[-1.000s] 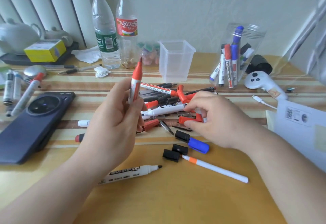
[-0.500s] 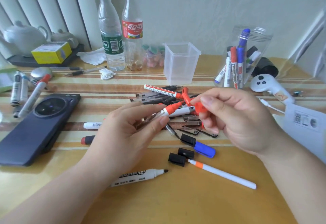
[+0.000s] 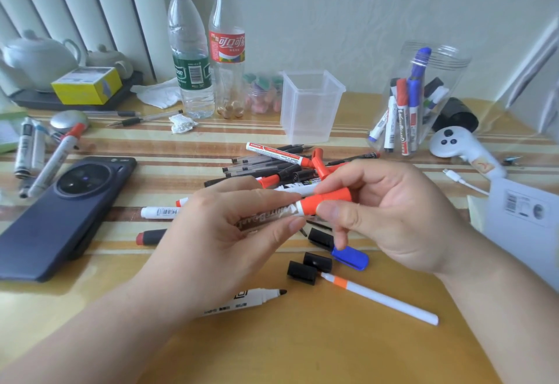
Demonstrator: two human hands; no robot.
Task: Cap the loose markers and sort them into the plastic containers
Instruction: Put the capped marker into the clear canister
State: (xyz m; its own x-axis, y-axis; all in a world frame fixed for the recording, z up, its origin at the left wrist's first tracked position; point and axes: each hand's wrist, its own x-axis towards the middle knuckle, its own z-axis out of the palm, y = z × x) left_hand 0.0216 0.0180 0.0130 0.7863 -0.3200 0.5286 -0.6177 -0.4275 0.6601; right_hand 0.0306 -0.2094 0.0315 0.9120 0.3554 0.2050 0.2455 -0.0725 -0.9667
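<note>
I'm mid-capping: my left hand [image 3: 230, 232] grips the red whiteboard marker [image 3: 269, 217] above the desk pile, my right hand [image 3: 393, 217] pinches its red cap [image 3: 332, 197] over the tip; next, I judge, press it home, then into the clear jar [image 3: 453, 62].

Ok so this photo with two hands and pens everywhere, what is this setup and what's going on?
There is no machine here: a person wears a camera on the head, so the one picture looks down at their own hands. The left hand grips a white marker, and the right hand pinches a red cap at its tip end; whether it is fully on, I cannot tell. On the striped table lie loose markers, black caps and a dark phone. Behind stand an empty square container and a round jar holding capped markers.
</note>
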